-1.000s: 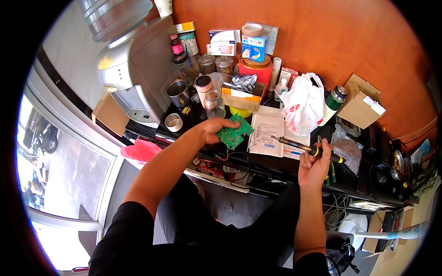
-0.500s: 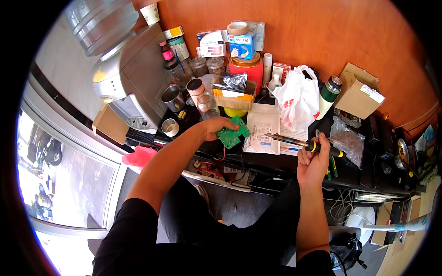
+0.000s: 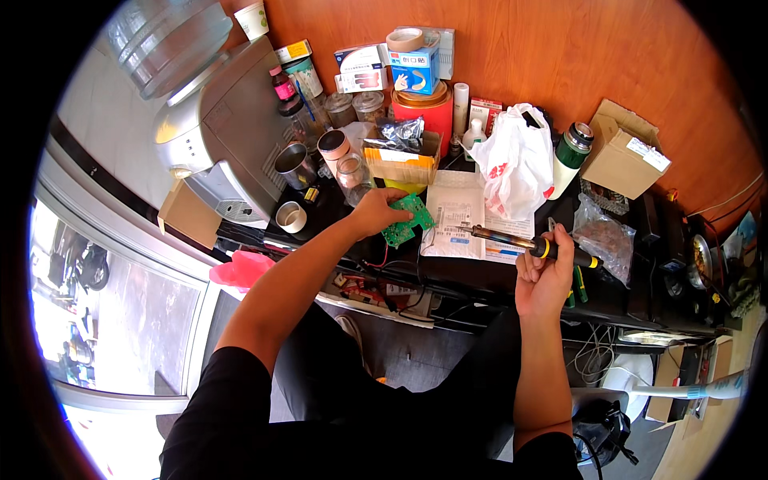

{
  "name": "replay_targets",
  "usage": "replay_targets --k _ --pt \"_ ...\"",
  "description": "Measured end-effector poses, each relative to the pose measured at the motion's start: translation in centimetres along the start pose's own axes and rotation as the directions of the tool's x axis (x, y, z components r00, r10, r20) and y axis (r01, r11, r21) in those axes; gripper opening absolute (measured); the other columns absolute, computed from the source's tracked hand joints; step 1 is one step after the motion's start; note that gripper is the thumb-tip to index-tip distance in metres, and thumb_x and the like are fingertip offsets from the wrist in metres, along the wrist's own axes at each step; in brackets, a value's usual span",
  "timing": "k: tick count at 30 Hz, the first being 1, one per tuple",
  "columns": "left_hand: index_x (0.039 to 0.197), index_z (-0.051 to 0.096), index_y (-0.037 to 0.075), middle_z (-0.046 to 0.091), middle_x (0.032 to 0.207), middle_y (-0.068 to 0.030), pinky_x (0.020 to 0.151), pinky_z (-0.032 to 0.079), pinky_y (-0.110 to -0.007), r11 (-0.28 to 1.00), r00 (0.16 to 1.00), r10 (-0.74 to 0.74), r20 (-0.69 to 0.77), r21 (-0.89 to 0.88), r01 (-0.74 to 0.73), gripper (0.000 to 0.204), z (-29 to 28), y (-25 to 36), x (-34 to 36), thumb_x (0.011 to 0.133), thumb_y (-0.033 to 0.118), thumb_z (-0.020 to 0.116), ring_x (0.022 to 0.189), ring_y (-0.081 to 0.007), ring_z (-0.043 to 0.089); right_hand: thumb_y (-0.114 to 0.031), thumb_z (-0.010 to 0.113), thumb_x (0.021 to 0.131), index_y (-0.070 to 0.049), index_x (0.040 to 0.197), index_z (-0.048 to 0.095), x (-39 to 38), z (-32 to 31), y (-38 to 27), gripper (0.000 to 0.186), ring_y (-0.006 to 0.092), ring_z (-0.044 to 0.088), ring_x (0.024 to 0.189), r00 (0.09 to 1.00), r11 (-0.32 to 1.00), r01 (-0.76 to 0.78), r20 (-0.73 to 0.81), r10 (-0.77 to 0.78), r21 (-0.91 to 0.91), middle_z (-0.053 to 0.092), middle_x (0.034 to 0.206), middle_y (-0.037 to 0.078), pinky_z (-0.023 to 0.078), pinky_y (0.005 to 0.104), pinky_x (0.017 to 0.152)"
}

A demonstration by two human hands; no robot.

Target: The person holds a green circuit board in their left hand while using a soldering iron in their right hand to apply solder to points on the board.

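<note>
My left hand (image 3: 379, 213) grips a green circuit board (image 3: 410, 219) by its left edge, thumb on top. The board hangs tilted above the desk's front, with a red wire running down below it. In my right hand (image 3: 547, 269) is a soldering iron (image 3: 512, 238) with a black and yellow handle, its thin tip pointing left toward the board. Tip and board stay apart. Under the iron lies a white padded mailer (image 3: 452, 210) with a printed label, beside a printed sheet (image 3: 504, 253).
A water dispenser (image 3: 228, 120) stands at left, with metal cups (image 3: 290, 216) and jars near it. Behind are a red tin (image 3: 422, 120) and a white plastic bag (image 3: 516, 164). At right are a green-topped flask (image 3: 570, 160), a cardboard box (image 3: 624, 152) and a clear bag (image 3: 602, 240). Below, a drawer (image 3: 376, 300) stands open.
My left hand has turned slightly, its back now more on top of the board. The right hand holds the soldering iron nearly still. The whole view has shifted slightly.
</note>
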State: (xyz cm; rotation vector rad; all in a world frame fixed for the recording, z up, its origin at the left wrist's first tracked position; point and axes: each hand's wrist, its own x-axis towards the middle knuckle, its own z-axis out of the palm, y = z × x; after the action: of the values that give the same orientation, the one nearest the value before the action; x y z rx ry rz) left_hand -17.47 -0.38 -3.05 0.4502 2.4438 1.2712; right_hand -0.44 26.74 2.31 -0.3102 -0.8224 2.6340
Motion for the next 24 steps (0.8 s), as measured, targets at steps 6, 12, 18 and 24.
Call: replay_targets --k 6,12,18,24 --pt "0.121 0.060 -0.003 0.067 0.111 -0.0179 0.090 0.049 -0.033 0.959 0.979 0.112 -0.169 0.277 -0.062 0.056 0.2 -2.0 -0.4 0.078 0.028 0.077 0.101 -0.0242 0.064 -0.030 0.058 0.094 -0.008 0.082 0.056 0.0 0.0 0.0 0.025 0.0076 0.035 0.040 1.000 1.000 -0.003 0.007 0.003 -0.005 0.044 0.053 0.000 0.027 0.0230 0.041" --pt "0.115 0.063 0.000 0.069 0.103 -0.0178 0.085 0.052 -0.036 0.951 0.940 0.167 -0.297 0.301 -0.074 0.051 0.7 -1.0 -2.4 0.077 0.032 0.075 0.097 -0.0289 0.066 -0.029 0.057 0.095 -0.009 0.082 0.057 0.1 -0.1 0.0 0.024 0.0071 0.034 0.041 1.000 1.000 -0.020 0.016 0.020 0.008 0.044 0.054 -0.001 0.026 0.0225 0.042" --pt "0.114 0.064 0.000 0.069 0.104 -0.0172 0.081 0.053 -0.035 0.918 0.832 0.297 -0.469 0.380 -0.113 0.045 -0.2 -1.9 -3.7 0.083 0.029 0.074 0.092 -0.0274 0.068 -0.029 0.058 0.094 -0.010 0.082 0.054 0.2 -0.4 0.2 0.023 0.0063 0.034 0.041 0.999 0.999 -0.034 0.026 0.033 0.017 0.045 0.057 -0.001 0.025 0.0217 0.041" --pt "0.118 0.062 0.000 0.068 0.101 -0.0097 0.083 0.049 -0.029 0.842 0.681 0.514 -0.522 0.461 -0.282 0.030 -1.1 1.5 -10.1 0.091 0.013 0.064 0.090 -0.0181 0.064 -0.028 0.056 0.095 -0.008 0.081 0.054 0.4 -0.7 -0.1 0.024 0.0065 0.034 0.042 0.997 0.999 -0.032 0.070 0.031 0.023 0.043 0.055 -0.001 0.025 0.0213 0.042"
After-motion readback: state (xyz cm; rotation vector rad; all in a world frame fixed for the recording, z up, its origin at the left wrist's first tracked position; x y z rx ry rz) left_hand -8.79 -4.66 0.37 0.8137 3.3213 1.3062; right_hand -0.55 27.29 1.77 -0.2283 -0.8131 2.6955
